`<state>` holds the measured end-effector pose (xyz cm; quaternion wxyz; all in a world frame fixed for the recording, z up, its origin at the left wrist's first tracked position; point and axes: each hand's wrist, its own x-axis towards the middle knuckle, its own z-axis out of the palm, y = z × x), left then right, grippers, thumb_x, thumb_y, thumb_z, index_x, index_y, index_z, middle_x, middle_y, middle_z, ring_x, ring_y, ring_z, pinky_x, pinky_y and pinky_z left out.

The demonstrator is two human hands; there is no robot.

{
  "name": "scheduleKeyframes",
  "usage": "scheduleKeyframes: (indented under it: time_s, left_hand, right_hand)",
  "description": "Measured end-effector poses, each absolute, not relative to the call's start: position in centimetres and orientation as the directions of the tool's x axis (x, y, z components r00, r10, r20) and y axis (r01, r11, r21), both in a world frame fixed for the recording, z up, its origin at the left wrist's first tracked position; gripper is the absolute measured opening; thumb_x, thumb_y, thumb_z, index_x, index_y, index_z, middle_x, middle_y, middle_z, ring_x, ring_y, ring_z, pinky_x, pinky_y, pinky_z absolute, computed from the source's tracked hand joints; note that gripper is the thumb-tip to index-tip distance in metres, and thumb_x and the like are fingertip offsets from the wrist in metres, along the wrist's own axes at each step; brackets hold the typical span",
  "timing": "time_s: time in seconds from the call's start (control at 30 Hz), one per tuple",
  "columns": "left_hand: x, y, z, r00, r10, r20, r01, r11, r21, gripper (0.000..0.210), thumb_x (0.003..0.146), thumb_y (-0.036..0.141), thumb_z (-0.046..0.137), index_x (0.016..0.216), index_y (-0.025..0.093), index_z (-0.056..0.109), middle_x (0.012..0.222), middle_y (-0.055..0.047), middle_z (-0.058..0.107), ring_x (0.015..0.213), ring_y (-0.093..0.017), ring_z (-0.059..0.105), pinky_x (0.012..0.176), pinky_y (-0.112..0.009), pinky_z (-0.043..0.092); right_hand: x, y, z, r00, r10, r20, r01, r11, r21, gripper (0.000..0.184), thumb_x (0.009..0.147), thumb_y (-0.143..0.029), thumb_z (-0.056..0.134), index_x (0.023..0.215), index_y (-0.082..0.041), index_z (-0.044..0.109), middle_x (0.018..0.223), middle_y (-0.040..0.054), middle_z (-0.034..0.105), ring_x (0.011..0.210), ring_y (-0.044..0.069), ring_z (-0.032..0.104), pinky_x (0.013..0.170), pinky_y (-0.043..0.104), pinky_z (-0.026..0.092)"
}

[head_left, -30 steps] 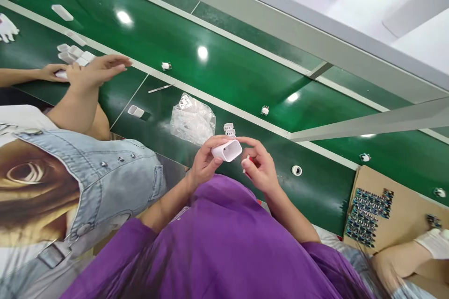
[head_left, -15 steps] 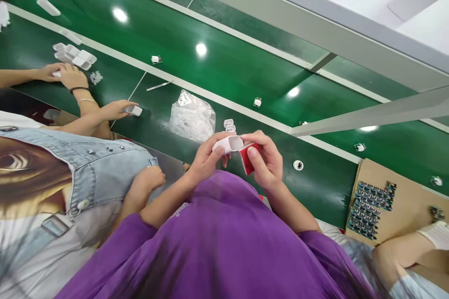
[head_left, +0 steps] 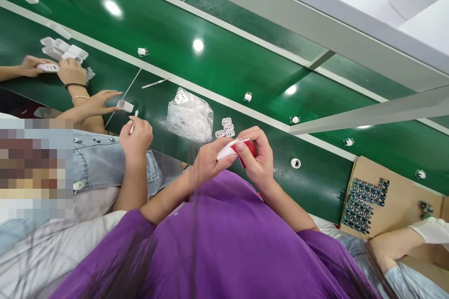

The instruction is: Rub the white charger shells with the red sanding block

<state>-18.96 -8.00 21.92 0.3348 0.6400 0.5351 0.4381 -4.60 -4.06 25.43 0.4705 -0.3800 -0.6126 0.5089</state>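
Note:
My left hand (head_left: 209, 155) is closed around a white hollow plastic charger shell (head_left: 226, 149), held in front of my chest. My right hand (head_left: 257, 155) pinches a red flat pad (head_left: 249, 147) with a pale edge. The pad lies against the shell's open end, and the right fingers partly cover both. Just beyond my hands, several small white end caps with slots (head_left: 228, 127) lie together on the green table. A clear plastic bag (head_left: 190, 114) with a handwritten label lies to their left.
A white ring (head_left: 295, 163) lies to the right. Small white-topped parts (head_left: 248, 96) sit spaced along the green belt. At left, co-workers' hands (head_left: 138, 133) handle white shells near a pile (head_left: 65, 49). Cardboard with circuit boards (head_left: 400, 210) is at right; a metal frame (head_left: 368, 107) slants overhead.
The red pad has come over the shell's mouth, and the shell has turned so its opening no longer shows. Belt parts have shifted left. A co-worker's hand has risen with a thin tool.

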Motion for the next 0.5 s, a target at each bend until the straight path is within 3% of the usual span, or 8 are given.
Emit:
scheduleKeyframes:
  time_s: [0.17, 0.33, 0.5]
  left_hand:
    - [-18.8, -8.1, 21.3, 0.136, 0.892, 0.431, 0.492, -0.438, 0.752, 0.044, 0.1, 0.053, 0.045, 0.113, 0.016, 0.065, 0.083, -0.004, 0.073, 0.067, -0.015, 0.068, 0.062, -0.023, 0.052]
    - [-18.7, -8.8, 21.1, 0.151, 0.909, 0.388, 0.494, -0.409, 0.767, 0.052, 0.099, 0.06, 0.04, 0.109, 0.017, 0.067, 0.087, -0.006, 0.075, 0.073, -0.016, 0.07, 0.067, -0.023, 0.054]
    - [-18.7, -9.1, 21.2, 0.085, 0.956, 0.282, 0.425, -0.291, 0.857, 0.056, 0.097, 0.064, 0.039, 0.106, 0.017, 0.069, 0.091, -0.007, 0.075, 0.07, -0.017, 0.069, 0.063, -0.025, 0.054]
  right_hand:
    - [-5.3, -4.4, 25.6, -0.206, 0.979, 0.004, -0.064, -0.01, -0.998, 0.023, 0.09, -0.034, 0.066, 0.075, -0.024, 0.051, 0.075, -0.0025, 0.048, 0.069, 0.013, 0.048, 0.068, 0.03, 0.043]
    - [-5.3, -3.7, 24.9, -0.24, 0.909, -0.341, -0.28, -0.401, -0.872, 0.039, 0.085, -0.052, 0.066, 0.073, -0.024, 0.041, 0.072, -0.0029, 0.047, 0.062, 0.012, 0.046, 0.057, 0.027, 0.041]
    - [-3.9, -3.3, 25.5, -0.378, 0.891, -0.253, -0.322, -0.383, -0.866, 0.041, 0.081, -0.053, 0.068, 0.07, -0.023, 0.042, 0.088, 0.0021, 0.056, 0.081, 0.017, 0.057, 0.069, 0.03, 0.049]
